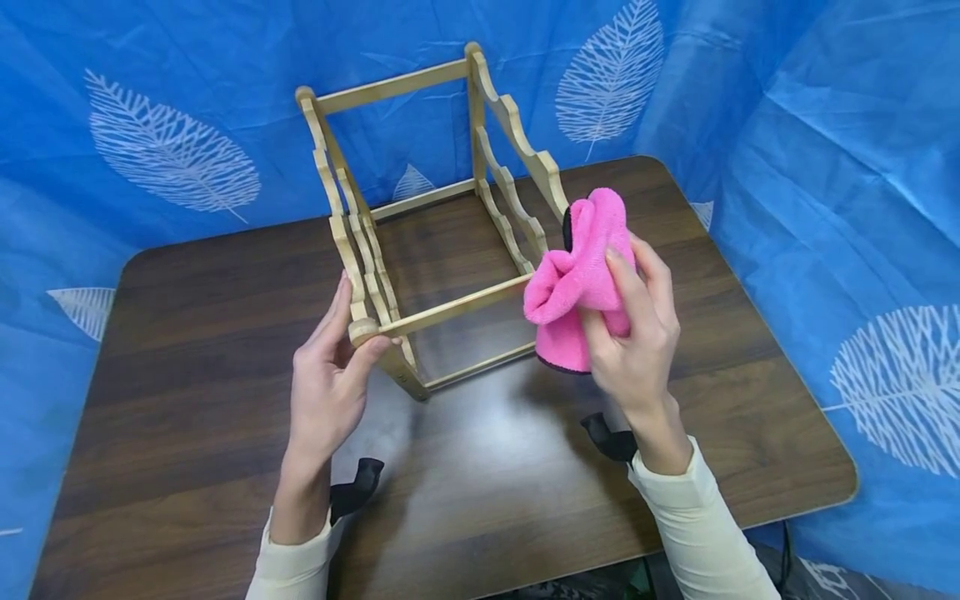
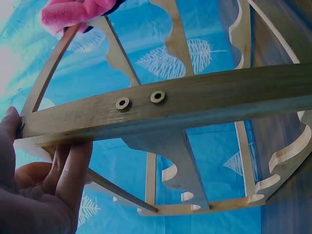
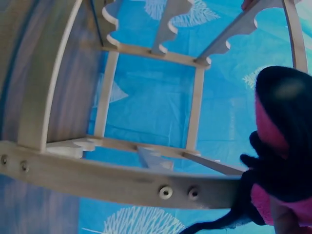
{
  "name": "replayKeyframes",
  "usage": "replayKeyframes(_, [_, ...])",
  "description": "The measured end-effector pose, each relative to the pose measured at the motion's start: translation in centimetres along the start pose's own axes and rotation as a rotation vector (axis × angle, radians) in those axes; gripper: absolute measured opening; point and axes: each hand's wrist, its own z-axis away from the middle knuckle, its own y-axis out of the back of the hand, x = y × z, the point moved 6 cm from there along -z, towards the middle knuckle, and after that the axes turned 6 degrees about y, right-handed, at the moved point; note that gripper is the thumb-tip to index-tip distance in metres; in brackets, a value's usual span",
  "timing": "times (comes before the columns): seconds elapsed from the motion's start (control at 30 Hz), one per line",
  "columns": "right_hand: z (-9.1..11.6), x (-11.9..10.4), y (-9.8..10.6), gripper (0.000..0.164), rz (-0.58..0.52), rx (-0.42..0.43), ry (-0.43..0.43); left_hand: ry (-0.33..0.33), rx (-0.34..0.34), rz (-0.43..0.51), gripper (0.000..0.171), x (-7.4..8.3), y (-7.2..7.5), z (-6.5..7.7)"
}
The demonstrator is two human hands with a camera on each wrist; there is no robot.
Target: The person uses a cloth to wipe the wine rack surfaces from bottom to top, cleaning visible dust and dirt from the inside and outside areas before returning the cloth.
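A pale wooden rack with scalloped side rails stands on the table. My left hand grips its near left top corner, the thumb on the front bar and the fingers along the outer side. In the left wrist view, those fingers lie under an upright post with two bolts. At the rack's near right top corner, my right hand holds a bunched pink cloth with black edging. The cloth covers that corner. In the right wrist view, its dark trim overlaps the end of a bolted post.
The rack rests on a dark wood-grain table with rounded corners. Blue curtains printed with white leaves hang behind it and at both sides. Black straps and mounts sit at both wrists. A dark cable hangs beyond the near right edge.
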Motion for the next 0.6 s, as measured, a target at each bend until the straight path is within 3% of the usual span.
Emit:
replayKeyframes(0.3, [0.3, -1.3, 1.3, 0.039, -0.080, 0.104, 0.036, -0.010, -0.056, -0.028, 0.067, -0.5, 2.5, -0.4])
replayKeyframes(0.5, [-0.4, -2.6, 2.5, 0.032, -0.095, 0.319, 0.050, -0.016, -0.060, -0.016, 0.053, -1.4, 4.3, -1.1])
replayKeyframes(0.6, [-0.7, -2.7, 2.9, 0.031, -0.082, 0.383, 0.035, -0.021, -0.063, 0.008, 0.049, -1.9, 5.3, -1.6])
